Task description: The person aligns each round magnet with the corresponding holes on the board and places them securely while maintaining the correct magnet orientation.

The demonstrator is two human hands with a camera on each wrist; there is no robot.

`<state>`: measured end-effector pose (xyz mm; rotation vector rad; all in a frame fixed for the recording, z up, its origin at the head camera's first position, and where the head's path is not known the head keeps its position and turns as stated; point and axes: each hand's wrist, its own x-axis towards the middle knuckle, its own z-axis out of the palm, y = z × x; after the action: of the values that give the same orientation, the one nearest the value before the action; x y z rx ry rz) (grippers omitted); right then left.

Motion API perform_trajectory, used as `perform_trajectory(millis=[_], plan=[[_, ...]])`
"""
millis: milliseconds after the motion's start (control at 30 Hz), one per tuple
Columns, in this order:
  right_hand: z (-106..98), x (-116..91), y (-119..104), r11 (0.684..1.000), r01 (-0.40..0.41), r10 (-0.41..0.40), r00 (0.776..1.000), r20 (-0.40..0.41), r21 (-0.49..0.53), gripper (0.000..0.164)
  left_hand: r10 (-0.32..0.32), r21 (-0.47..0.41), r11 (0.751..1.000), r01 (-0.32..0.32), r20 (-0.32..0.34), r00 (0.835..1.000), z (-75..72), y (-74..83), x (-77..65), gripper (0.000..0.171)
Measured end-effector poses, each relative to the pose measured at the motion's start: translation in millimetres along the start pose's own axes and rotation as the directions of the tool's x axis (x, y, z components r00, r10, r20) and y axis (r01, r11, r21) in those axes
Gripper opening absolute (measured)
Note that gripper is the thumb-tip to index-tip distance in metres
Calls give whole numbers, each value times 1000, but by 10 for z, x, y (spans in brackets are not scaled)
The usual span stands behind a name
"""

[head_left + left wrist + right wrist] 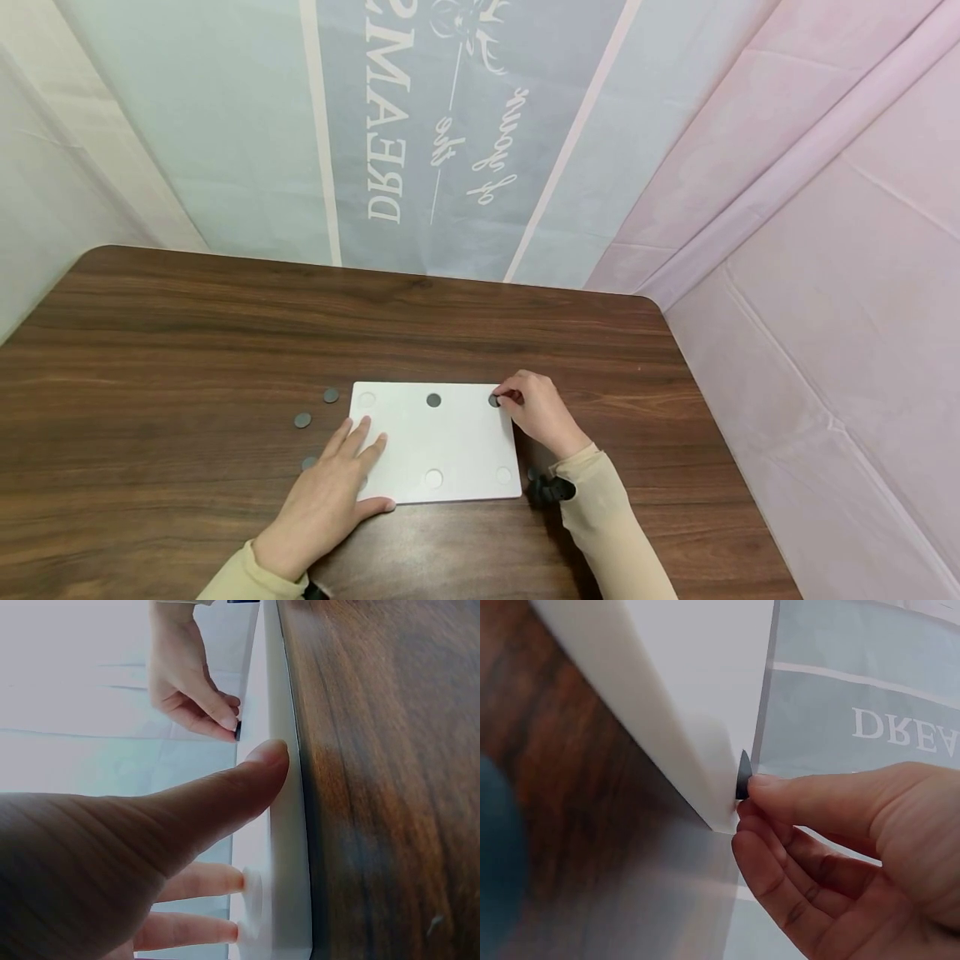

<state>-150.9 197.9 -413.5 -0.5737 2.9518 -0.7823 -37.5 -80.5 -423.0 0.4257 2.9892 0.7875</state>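
Observation:
A flat white board [450, 442] with shallow round recesses lies on the table. My left hand [330, 492] rests spread over its left side, with the thumb [259, 769] along the near edge. At the far right corner, my right hand [536, 408] pinches a thin dark grey disc [744, 776] between thumb and forefinger, tilted at the board's surface. A second grey disc [433, 400] sits in the middle recess of the far row. Pale recesses show at the far left [367, 400], near middle [433, 478] and near right; the left fingers cover part of the near left.
Left of the board, loose grey discs lie on the brown wooden table [187, 400]: one disc [331, 395] near the far corner, another [302, 420], and a third [309, 462] beside the left hand. Printed cloth [450, 167] hangs behind the table.

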Motion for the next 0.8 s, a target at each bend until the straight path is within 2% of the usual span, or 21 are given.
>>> perform_trajectory(millis=[300,800], plan=[[-9,32,-2,1000,3,-3,1000,5,-4,6,4,1,1000,-4,-9,1000,34,-3,-20,71],[3,105,-28,997,-72,70,996,52,27,8,8,-1,1000,-8,-15,1000,50,-9,-25,71]])
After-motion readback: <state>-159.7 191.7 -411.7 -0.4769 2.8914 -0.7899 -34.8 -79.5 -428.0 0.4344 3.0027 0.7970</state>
